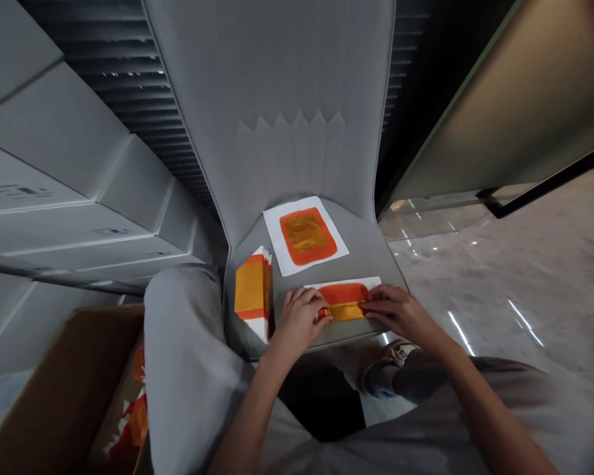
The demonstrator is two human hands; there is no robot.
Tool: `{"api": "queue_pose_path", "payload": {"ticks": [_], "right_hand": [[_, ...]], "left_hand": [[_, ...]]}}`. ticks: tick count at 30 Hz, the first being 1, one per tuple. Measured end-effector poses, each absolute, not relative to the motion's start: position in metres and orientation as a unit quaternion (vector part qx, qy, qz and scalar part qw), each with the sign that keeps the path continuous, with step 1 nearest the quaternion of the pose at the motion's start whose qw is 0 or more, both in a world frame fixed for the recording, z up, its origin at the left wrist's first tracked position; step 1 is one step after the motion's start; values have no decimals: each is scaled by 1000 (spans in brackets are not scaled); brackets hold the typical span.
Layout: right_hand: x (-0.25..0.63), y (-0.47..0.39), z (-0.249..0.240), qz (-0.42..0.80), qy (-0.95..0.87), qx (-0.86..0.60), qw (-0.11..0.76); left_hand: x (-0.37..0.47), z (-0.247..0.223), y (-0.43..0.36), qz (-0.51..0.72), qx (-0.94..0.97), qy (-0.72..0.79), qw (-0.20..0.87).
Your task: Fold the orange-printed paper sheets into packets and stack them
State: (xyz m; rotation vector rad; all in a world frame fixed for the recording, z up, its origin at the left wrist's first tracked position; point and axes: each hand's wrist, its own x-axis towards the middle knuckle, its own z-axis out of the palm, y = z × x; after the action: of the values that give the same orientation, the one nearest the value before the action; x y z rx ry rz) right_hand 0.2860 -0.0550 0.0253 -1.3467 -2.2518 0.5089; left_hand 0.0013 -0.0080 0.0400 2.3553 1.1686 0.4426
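Observation:
A partly folded sheet of joss paper [344, 293], white with a red-orange and gold patch, lies at the front of the grey chair seat. My left hand [298, 318] pinches its left end, where a narrow roll or fold shows. At the right end, the fingers of my right hand [393, 309] close on the gold edge. Behind it a flat sheet of joss paper [307, 234] rests unfolded, gold square up. Left of my left hand stands a stack of folded joss paper [251, 288] with pointed white edges.
The chair's tall backrest [277, 79] rises ahead. White boxes [74, 231] are piled at the left. An open cardboard box [62, 389] beside my left knee holds folded red and gold papers [134, 425]. On the right are a panel with a dark handle [549, 178] and a shiny floor [525, 277].

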Motion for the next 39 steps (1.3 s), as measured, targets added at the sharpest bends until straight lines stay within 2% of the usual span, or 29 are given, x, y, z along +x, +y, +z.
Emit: {"api": "queue_pose_path", "payload": {"ticks": [9, 18, 25, 30, 34, 39], "right_hand": [[283, -69, 8, 166, -785, -534, 266], [292, -70, 6, 165, -826, -473, 259], [294, -72, 13, 79, -825, -467, 310], [291, -74, 10, 37, -848, -467, 249], [284, -74, 5, 31, -868, -460, 182], [282, -73, 0, 38, -870, -458, 178]], "left_hand": [[-3, 39, -7, 161, 862, 418, 235], [-23, 46, -7, 127, 891, 351, 258], [-22, 62, -9, 175, 911, 321, 191], [-13, 56, -9, 166, 925, 313, 135], [-11, 47, -11, 154, 924, 320, 138], [-8, 43, -13, 176, 913, 330, 164]]}}
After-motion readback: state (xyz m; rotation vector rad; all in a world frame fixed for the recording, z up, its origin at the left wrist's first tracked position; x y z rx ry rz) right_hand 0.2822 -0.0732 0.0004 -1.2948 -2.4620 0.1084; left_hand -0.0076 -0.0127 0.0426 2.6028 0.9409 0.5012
